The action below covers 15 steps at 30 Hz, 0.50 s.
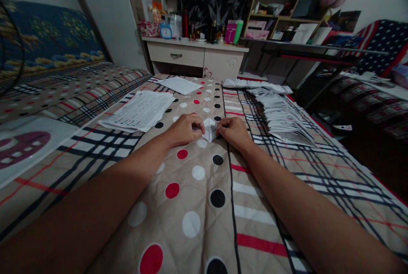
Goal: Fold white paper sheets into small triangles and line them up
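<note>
A small folded piece of white paper (209,129) is held up between my two hands, with a crease running down its middle. My left hand (186,129) pinches its left edge between thumb and fingers. On the opposite edge, my right hand (235,131) grips it with curled fingers. Both hands are low over the polka-dot strip of the quilt (197,197). To the left lies a stack of printed sheets (143,110), and beyond it a smaller paper stack (181,85). At the right stands a long row of folded papers (282,114).
Another bundle of folded papers (255,84) lies across the far right of the bed. A white bag with a pink print (28,146) rests at the left. Behind the bed stands a white dresser (178,55) with bottles and an alarm clock (165,30). A shelf desk (287,21) is at back right.
</note>
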### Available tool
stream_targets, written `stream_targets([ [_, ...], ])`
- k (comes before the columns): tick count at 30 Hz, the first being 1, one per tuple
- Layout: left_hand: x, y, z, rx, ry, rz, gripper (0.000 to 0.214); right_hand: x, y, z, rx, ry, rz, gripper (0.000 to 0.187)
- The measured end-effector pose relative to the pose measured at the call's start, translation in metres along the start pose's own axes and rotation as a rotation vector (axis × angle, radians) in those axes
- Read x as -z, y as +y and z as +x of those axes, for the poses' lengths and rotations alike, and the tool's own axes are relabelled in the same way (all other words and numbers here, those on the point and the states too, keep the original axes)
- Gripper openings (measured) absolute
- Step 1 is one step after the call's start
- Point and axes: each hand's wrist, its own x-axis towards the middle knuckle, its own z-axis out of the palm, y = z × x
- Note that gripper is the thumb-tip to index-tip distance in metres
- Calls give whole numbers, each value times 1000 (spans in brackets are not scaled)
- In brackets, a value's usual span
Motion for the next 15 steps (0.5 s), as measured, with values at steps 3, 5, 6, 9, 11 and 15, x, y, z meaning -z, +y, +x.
stream_targets([
  [3, -1, 1, 2, 120, 40, -44, 15, -1, 1, 1, -16, 1, -12, 17],
  [5, -4, -2, 4, 204, 92, -78, 12, -1, 1, 2, -10, 28, -6, 14],
  [6, -6, -4, 5, 231, 113, -87, 17, -2, 1, 2, 2, 52, -9, 12],
  [9, -10, -10, 6, 249, 150, -41, 37, -2, -1, 1, 38, 130, -84, 12],
  [11, -10, -13, 5, 251, 163, 20, 49, -2, -3, 0, 48, 156, -165, 25],
  [15, -8, -13, 4, 276, 138, 65, 66, -1, -5, 0, 28, 93, -252, 50],
])
